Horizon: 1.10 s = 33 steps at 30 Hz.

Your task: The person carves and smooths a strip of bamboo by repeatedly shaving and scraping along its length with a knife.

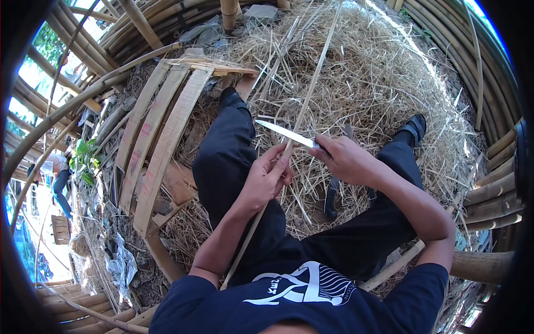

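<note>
My left hand [271, 173] is closed around a long thin bamboo strip [312, 83], which runs from beside my body up past my feet. In my right hand [344, 158] is a knife [286, 132] with a bright blade pointing to the upper left; its handle is mostly hidden by my fingers. The blade lies across the strip just above my left fingers, though whether it touches cannot be told. Below my right hand, a dark-handled tool [331, 203] lies on the straw between my legs.
Dry shavings and straw [367, 83] cover the ground around my feet. A slatted wooden pallet [167, 139] leans at the left. Bamboo poles [489, 189] line the right side, and more bamboo [133, 33] stands at the upper left. Another person [58, 175] is at the far left.
</note>
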Motion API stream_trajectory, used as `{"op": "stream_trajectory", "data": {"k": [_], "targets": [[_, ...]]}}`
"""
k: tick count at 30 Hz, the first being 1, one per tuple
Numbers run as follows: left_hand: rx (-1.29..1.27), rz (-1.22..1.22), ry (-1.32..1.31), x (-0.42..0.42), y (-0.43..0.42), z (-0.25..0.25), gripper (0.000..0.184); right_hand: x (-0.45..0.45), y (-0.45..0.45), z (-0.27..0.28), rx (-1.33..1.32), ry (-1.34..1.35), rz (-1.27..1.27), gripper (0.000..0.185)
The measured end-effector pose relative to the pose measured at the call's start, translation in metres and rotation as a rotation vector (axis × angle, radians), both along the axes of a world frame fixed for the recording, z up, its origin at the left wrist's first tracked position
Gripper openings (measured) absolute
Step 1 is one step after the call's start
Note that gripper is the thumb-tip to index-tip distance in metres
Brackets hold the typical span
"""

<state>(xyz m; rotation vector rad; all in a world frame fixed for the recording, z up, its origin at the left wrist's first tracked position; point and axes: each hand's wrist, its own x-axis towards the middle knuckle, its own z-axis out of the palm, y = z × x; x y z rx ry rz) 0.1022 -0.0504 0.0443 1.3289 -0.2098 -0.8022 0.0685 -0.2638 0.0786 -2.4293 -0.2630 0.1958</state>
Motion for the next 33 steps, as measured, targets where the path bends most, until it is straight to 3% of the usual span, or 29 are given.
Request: {"op": "stream_trajectory", "data": {"k": [8,16,23,27,28,30,31,33], "targets": [[-0.022,0.079,0.025,0.0,-0.003,-0.003,0.034,0.005,0.006,-0.02,-0.087,-0.167,0.026,0.033],[-0.067,-0.024,0.101,0.002,0.003,-0.009,0.032,0.016,-0.007,-0.024,-0.205,-0.238,0.05,0.035],[-0.048,0.015,0.017,0.008,0.0,0.0,0.036,0.043,-0.034,-0.033,-0.355,-0.381,0.045,0.04],[-0.037,0.026,0.02,0.013,0.002,-0.003,0.035,0.056,-0.047,-0.037,-0.388,-0.39,-0.01,0.042],[-0.041,0.019,0.009,0.014,0.002,-0.003,0.035,0.057,-0.049,-0.031,-0.47,-0.275,-0.03,0.038],[-0.026,-0.003,0.049,0.009,0.009,-0.004,0.036,0.07,-0.079,-0.026,-0.339,0.036,-0.398,0.031],[-0.02,-0.017,0.036,0.001,0.02,-0.004,0.036,0.069,-0.106,-0.012,-0.326,0.03,-0.546,0.028],[-0.007,-0.088,0.075,-0.009,0.034,-0.004,0.037,0.06,-0.2,-0.032,-0.302,-0.398,-0.853,0.044]]}}
